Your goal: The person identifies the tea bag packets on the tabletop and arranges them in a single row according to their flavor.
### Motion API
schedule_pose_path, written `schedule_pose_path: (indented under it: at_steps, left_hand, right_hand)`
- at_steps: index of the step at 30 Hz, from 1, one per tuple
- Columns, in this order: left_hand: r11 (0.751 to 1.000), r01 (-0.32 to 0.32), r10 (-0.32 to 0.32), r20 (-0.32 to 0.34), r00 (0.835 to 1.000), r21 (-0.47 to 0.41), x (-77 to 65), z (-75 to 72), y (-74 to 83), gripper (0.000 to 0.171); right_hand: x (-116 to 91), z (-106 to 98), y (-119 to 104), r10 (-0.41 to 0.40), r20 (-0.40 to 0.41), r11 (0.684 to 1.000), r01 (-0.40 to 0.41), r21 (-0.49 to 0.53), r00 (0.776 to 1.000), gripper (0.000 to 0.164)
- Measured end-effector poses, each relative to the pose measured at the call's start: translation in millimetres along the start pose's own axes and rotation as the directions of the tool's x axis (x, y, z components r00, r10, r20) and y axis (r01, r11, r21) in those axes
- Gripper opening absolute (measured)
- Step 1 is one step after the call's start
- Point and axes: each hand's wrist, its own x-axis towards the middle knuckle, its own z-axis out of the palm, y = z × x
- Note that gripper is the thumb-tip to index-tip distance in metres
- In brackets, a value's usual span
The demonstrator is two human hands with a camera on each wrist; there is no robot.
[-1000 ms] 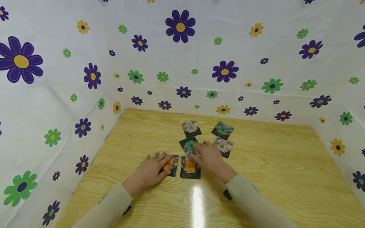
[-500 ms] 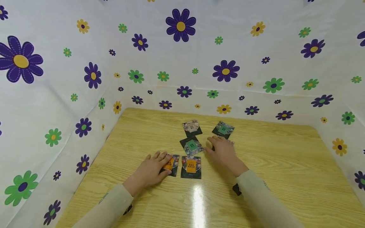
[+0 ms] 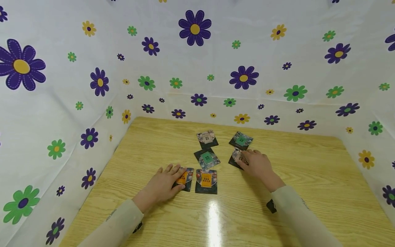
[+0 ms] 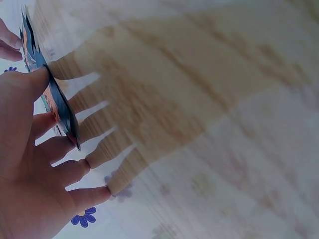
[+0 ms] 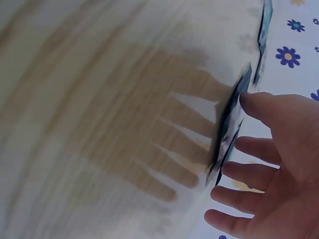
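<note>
The hands point(image 3: 162, 183) point(image 3: 256, 166) partly hide two packets point(image 3: 189, 179) point(image 3: 237, 157)

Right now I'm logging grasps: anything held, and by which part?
No clear hold: left hand rests on the left side of an orange packet, right hand touches the right side of a beige packet.

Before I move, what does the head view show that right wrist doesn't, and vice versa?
Only head: the bare left hand on a dark square packet with an orange label, and a matching packet beside it.

Only right wrist: the palm side of the bare right hand and its reflection in the wooden tabletop.

Both: that hand, a dark square packet with beige label, tabletop, flowered white cloth.
</note>
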Motion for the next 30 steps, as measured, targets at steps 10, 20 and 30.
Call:
schedule_pose_path:
  at_steps: [10,20,30]
  left_hand:
    - [1.000,0.001,-0.001,-0.001,1.000,0.011,0.0,1.7,-1.7,0.069]
    - [1.000,0.003,-0.003,0.002,1.000,0.000,-0.1,2.5,-3.0,0.069]
    - [1.000,0.004,-0.004,0.011,1.000,0.002,-0.3,1.3,-2.1,0.069]
  right_hand:
    - [-8.6,4.1,5.3,-0.075,0.010,0.997,0.075,0.003,0.997,0.047]
    - [-21.8,3.5,3.8,-0.167,0.024,0.985,0.166,0.038,0.986,0.051]
    - [-33.4,5.0,-2.1,-0.226,0.007,0.972,0.225,0.061,0.974,0.047]
